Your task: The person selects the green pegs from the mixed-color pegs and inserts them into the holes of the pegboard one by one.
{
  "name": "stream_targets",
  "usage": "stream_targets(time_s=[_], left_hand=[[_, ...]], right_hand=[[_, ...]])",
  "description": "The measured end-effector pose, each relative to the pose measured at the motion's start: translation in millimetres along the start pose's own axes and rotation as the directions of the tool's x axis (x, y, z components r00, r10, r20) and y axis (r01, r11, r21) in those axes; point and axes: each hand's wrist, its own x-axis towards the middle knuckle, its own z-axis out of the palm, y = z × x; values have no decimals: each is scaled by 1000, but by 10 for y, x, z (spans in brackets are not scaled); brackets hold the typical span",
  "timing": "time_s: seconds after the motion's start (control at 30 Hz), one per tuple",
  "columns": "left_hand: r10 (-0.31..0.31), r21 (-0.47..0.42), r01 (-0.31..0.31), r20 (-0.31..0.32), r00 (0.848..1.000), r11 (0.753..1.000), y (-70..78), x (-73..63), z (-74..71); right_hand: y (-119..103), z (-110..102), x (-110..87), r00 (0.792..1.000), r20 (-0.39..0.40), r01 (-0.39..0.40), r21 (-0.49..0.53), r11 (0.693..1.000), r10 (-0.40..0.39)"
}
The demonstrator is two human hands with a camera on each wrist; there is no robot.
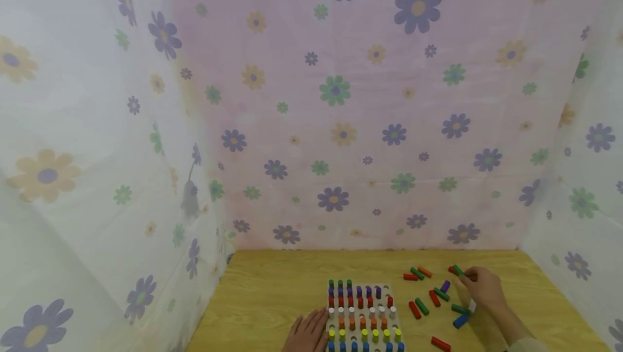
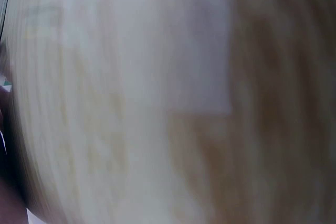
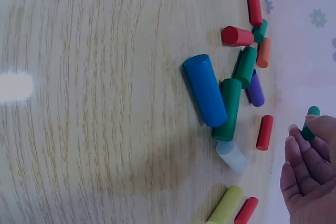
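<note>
My right hand (image 1: pixel 483 287) pinches a green peg (image 3: pixel 311 121) between thumb and fingertips, above the far right of the table. In the head view a red peg (image 1: pixel 451 269) shows right beside that green one. My left hand (image 1: pixel 307 333) lies with straight fingers along the left edge of a pegboard (image 1: pixel 393 324). Rows of green, purple, red, white, orange, yellow and blue pegs stand upright in the board, with some holes between them. The green row has three pegs at its left end. The left wrist view is blurred and shows mostly wood-grain surface.
Loose pegs lie scattered right of the board: several green and red ones, a blue peg (image 3: pixel 205 90), a purple peg (image 3: pixel 255 88), an orange peg (image 3: pixel 263 52), a white peg (image 3: pixel 231 157) and a yellow peg (image 3: pixel 226 205). Flowered sheets (image 1: pixel 336 135) enclose the wooden table (image 1: pixel 272 281).
</note>
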Motion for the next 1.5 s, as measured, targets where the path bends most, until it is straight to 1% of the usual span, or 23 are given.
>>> stream_targets(time_s=[0.2,0.3,0.53,0.63,0.77,0.9,1.0,1.23,1.33,1.5], left_hand=[[-3,14,3,-1,1000,1000,1,-8,34],[-5,25,5,-2,1000,1000,0,-9,30],[-12,22,11,13,1000,1000,0,9,-3],[-21,20,21,16,1000,1000,6,18,4],[-27,40,26,9,1000,999,25,19,7],[-26,63,26,-4,1000,998,40,11,-3],[-25,61,26,-11,1000,998,36,14,-10],[-12,65,13,-16,1000,998,12,21,-3],[-17,78,18,-16,1000,997,12,18,1],[-29,70,29,-6,1000,997,21,11,7]], right_hand=[[-101,-48,-68,1000,22,-16,26,1000,15],[-180,-55,-101,1000,18,-23,42,999,22],[-382,-24,-178,997,48,-61,134,989,55],[-453,7,-198,996,61,-79,170,982,69],[-513,58,-222,995,65,-89,194,977,78],[-560,106,-243,996,59,-77,209,975,66],[-597,136,-243,997,58,-63,229,971,51],[-688,210,-239,995,81,-79,284,955,59],[-755,252,-257,994,90,-85,307,948,60],[-862,346,-301,991,115,-102,352,931,65]])
